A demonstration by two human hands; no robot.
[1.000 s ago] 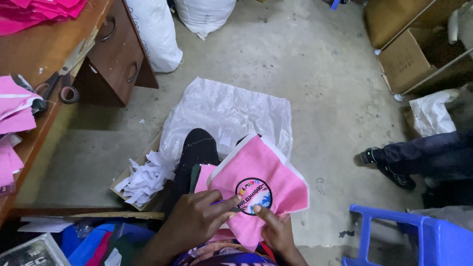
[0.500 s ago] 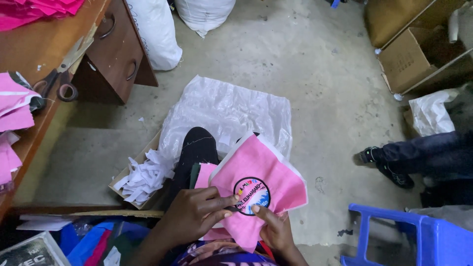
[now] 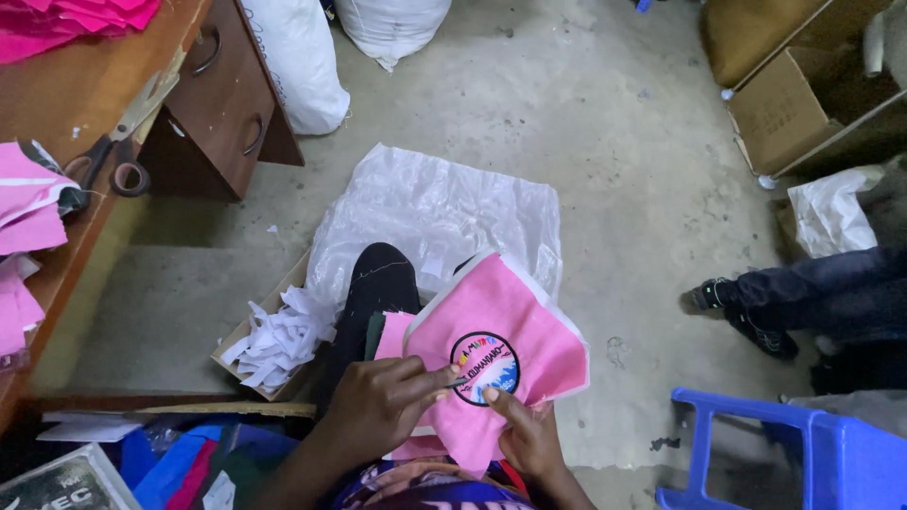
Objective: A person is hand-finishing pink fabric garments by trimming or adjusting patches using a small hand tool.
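Fingers [image 3: 430, 378] of the left hand [image 3: 383, 406]: curled, pinching the left edge of a pink cloth piece [image 3: 510, 354] beside its round patch [image 3: 485, 367]. Right hand [image 3: 529, 439]: mostly hidden under the cloth, thumb tip pressed on the patch's lower rim, the grip beneath not visible. Forearms cut off by the lower frame edge. Cloth piece: bright pink, white-backed at the edges, held tilted over the lap; patch black-rimmed, circular, blue and white inside, lettering too small to make out. Further pink pieces lie under it, partly covered. Beyond: clear plastic sheet [image 3: 435, 208] on the floor, cardboard tray of white scraps [image 3: 274, 335], scissors [image 3: 113, 151] on the wooden counter [image 3: 85, 85] at left.
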